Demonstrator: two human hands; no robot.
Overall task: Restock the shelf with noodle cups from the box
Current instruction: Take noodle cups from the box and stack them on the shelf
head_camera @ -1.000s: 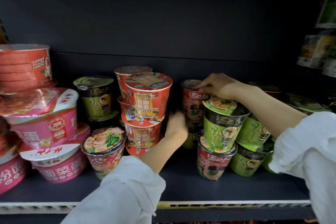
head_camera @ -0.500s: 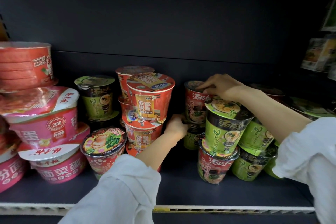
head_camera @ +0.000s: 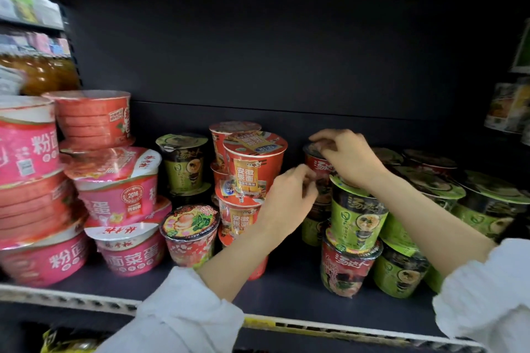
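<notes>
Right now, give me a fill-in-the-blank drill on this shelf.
1. The right hand rests on the lid of a ___ cup at the back.
2. The green cup in front stands on a ___ cup.
3. Both sleeves are ___.
4. The big bowls at far left are mostly ___.

Missing: red; red; white; pink

orange cup [head_camera: 253, 169]: 安徽板面 | pink bowl [head_camera: 120, 198]: 2016 | red cup [head_camera: 345, 269]: 汤达人

Stacked noodle cups [head_camera: 356, 219] stand right of bowls [head_camera: 120, 198] on shelf [head_camera: 286, 292].
</notes>
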